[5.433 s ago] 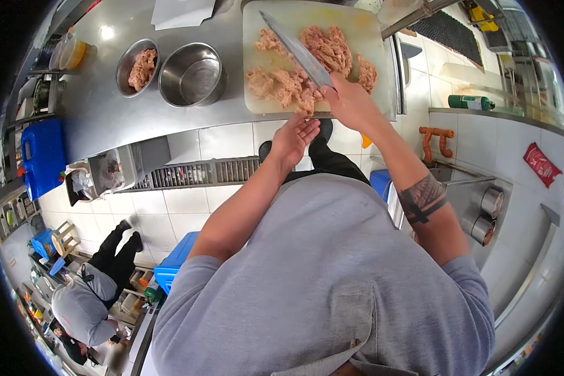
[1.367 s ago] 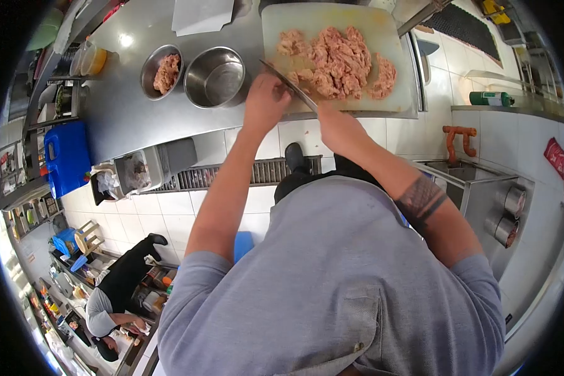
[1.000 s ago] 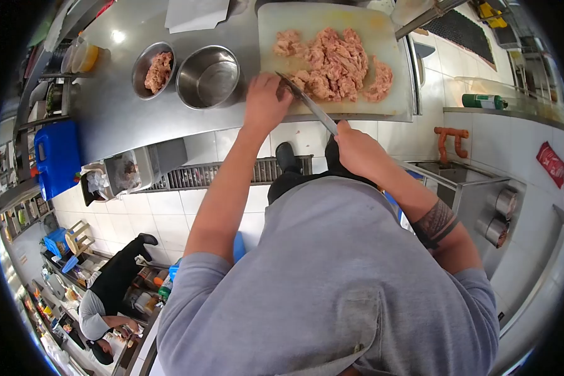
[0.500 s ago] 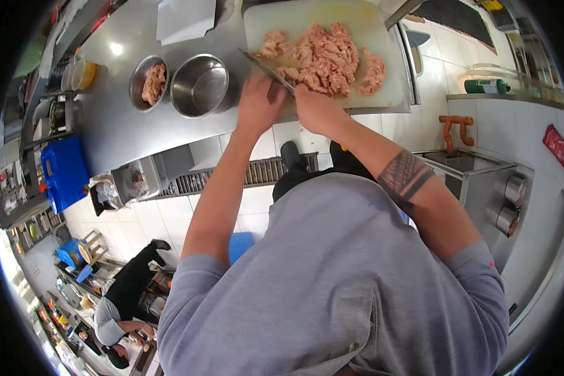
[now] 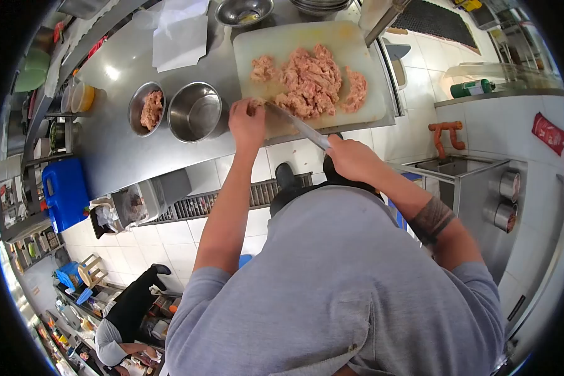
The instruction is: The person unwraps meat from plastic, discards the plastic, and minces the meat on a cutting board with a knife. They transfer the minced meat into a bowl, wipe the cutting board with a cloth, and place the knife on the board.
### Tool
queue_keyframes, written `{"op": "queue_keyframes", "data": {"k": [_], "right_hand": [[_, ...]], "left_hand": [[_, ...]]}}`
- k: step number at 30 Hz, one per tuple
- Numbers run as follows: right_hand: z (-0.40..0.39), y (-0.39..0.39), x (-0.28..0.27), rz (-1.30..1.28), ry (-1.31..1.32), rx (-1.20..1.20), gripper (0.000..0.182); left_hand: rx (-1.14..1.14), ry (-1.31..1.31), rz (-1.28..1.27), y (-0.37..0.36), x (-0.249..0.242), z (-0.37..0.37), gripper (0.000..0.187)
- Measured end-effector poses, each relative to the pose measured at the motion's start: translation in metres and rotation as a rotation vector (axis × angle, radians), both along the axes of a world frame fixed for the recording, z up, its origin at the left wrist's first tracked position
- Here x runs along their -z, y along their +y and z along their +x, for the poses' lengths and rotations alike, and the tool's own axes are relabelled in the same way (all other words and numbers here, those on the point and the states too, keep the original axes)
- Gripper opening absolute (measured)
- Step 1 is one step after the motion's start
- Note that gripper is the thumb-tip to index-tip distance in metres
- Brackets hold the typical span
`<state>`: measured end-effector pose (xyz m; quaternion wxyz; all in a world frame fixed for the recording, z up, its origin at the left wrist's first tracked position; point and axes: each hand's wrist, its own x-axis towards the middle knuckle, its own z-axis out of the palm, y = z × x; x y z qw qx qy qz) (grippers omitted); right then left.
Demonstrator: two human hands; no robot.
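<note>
The big steel table (image 5: 116, 147) is under the board (image 5: 257, 45), just past both hands. The main heap of meat (image 5: 310, 81) sits on the board, beyond the knife (image 5: 299, 125). The right hand (image 5: 355, 158) is wrapped snug around its handle, a good firm hold. The left hand (image 5: 247, 125) has curled fingers near the tip; I can't tell if they pinch any meat. For safe, neat cuts, tuck those fingertips back and slide the blade gently.

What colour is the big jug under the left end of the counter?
The jug is blue, seen in the head view.
</note>
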<state>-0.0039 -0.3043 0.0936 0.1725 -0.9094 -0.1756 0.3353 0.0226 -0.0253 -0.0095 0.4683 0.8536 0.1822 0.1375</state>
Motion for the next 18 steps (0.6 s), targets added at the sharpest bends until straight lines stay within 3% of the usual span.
{"op": "queue_keyframes", "data": {"k": [2, 4, 6, 7, 9, 10, 11, 13, 15, 18], "right_hand": [[0.000, -0.008, -0.003, 0.006, -0.035, -0.012, 0.022], [0.001, -0.022, 0.000, 0.110, -0.181, 0.201, 0.025], [0.013, -0.046, 0.014, 0.105, -0.278, 0.285, 0.027], [0.021, -0.056, 0.019, 0.105, -0.372, 0.370, 0.029], [0.038, -0.079, 0.024, 0.090, -0.323, 0.500, 0.031], [0.045, -0.086, 0.024, 0.076, -0.266, 0.630, 0.033], [0.050, -0.092, 0.025, 0.070, -0.271, 0.622, 0.033], [0.063, -0.097, 0.020, 0.107, -0.043, 0.657, 0.036], [0.066, -0.086, 0.021, 0.117, -0.024, 0.609, 0.036], [0.066, -0.048, 0.016, 0.140, 0.012, 0.557, 0.035]], "left_hand": [[0.053, 0.046, -0.116, -0.002, -0.008, 0.004, 0.048], [0.104, 0.092, -0.234, -0.011, -0.003, 0.003, 0.058], [0.287, -0.040, -0.069, -0.035, 0.002, -0.002, 0.094], [0.287, -0.046, -0.072, -0.047, -0.002, -0.006, 0.094], [0.292, 0.051, 0.131, -0.072, -0.013, -0.010, 0.123], [0.286, 0.046, 0.125, -0.081, -0.018, -0.004, 0.123], [0.278, 0.040, 0.117, -0.089, -0.022, 0.005, 0.126], [0.253, 0.029, 0.099, -0.102, -0.022, 0.022, 0.128], [0.251, 0.052, 0.290, -0.112, -0.021, 0.039, 0.131], [0.241, 0.045, 0.327, -0.122, -0.019, 0.052, 0.131]]}}
